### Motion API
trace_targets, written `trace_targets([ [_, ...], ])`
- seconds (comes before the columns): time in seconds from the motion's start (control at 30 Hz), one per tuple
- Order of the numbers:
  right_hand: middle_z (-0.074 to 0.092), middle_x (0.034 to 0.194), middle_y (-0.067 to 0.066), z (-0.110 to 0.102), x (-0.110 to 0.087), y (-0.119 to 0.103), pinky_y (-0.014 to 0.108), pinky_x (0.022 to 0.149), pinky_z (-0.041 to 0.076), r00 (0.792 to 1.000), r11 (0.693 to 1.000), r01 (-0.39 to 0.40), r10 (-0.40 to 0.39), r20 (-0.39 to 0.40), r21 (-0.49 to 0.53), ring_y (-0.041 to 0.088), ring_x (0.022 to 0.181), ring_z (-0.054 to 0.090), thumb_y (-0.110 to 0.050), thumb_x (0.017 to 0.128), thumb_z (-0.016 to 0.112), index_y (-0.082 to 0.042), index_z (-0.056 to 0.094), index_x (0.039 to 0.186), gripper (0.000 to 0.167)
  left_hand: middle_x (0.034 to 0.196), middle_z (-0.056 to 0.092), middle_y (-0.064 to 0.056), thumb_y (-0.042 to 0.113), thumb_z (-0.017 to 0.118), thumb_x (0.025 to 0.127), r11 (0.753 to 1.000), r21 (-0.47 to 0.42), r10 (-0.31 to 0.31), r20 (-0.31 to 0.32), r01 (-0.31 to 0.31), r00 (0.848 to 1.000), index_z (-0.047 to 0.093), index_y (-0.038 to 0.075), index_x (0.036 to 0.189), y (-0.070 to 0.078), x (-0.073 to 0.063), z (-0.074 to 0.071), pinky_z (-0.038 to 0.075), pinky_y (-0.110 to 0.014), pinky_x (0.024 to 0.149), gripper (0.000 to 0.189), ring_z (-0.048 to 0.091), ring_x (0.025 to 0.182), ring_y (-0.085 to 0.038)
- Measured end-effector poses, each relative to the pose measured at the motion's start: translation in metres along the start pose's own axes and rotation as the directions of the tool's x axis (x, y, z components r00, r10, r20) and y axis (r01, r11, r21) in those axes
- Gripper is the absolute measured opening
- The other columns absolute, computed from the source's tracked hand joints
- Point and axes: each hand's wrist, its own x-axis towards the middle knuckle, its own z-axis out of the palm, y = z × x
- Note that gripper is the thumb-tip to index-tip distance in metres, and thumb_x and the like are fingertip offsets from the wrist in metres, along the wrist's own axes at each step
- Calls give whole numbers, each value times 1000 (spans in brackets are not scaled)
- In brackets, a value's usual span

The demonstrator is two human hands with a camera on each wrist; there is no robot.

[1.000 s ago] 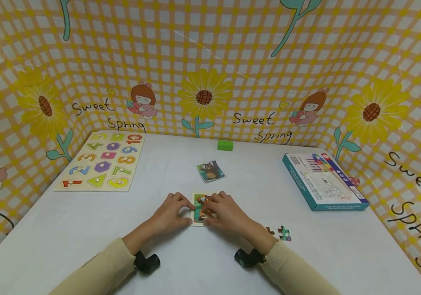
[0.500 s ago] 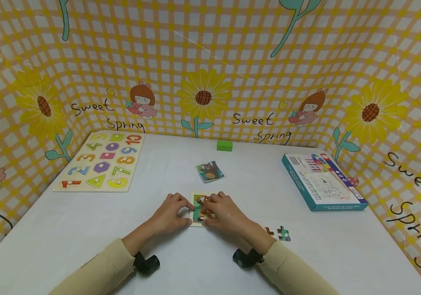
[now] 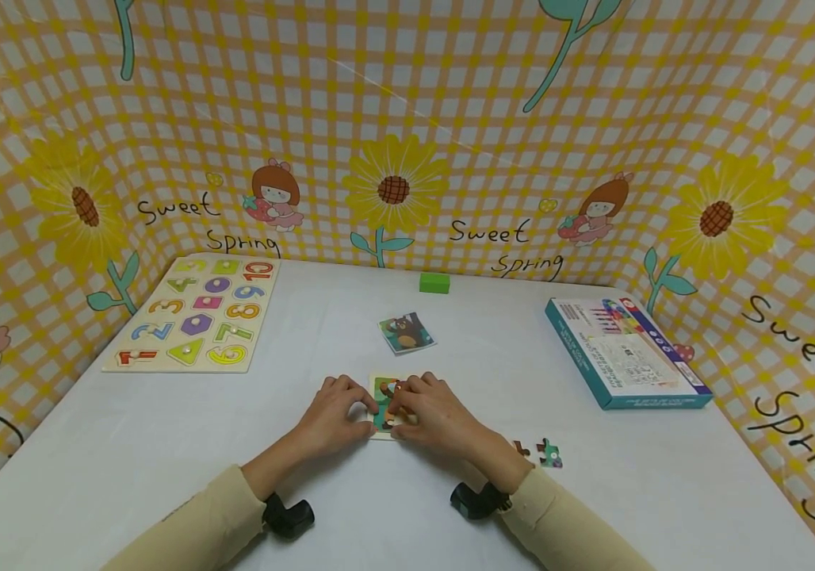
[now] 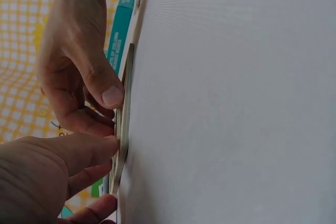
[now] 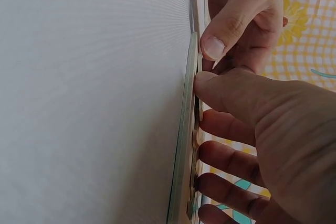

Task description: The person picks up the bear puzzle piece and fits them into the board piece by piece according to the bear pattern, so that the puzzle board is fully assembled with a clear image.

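A small puzzle board (image 3: 384, 436) with a pale rim lies between both hands, bearing pieces printed with a brown bear on green. On its left side, my left hand (image 3: 336, 414) rests thumb and fingertips against the edge and the left pieces. My right hand (image 3: 445, 411) reaches over the right half, thumb and index finger pinching a puzzle piece (image 5: 200, 106) that sits slightly proud of the board in the right wrist view. Its other fingertips touch the pieces beyond. The right hand hides much of the picture. Loose puzzle pieces (image 3: 551, 454) lie by the right forearm.
Beyond the board lies a square bear picture card (image 3: 407, 333). A green block (image 3: 434, 283) stands at the back. To the left is a number-and-shape board (image 3: 256, 349); a flat teal box (image 3: 629, 357) lies on the right. Checked cloth (image 3: 393, 87) walls the white table.
My left hand has shifted slightly to the right, its thumb and index finger further over the board's left edge. The right hand stays nearly still over the pieces.
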Motion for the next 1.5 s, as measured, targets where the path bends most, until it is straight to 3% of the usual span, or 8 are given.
trace_targets([
  [1.5, 62, 101, 0, -2, -3, -1, 32, 78, 35, 1000, 998, -30, 29, 9, 63, 15, 88, 43, -27, 76, 76, -19, 69, 92, 19, 102, 55, -4, 19, 75, 75, 999, 46, -6, -9, 7, 1000, 68, 19, 86, 1, 1, 4, 34, -38, 81, 13, 43, 99, -23],
])
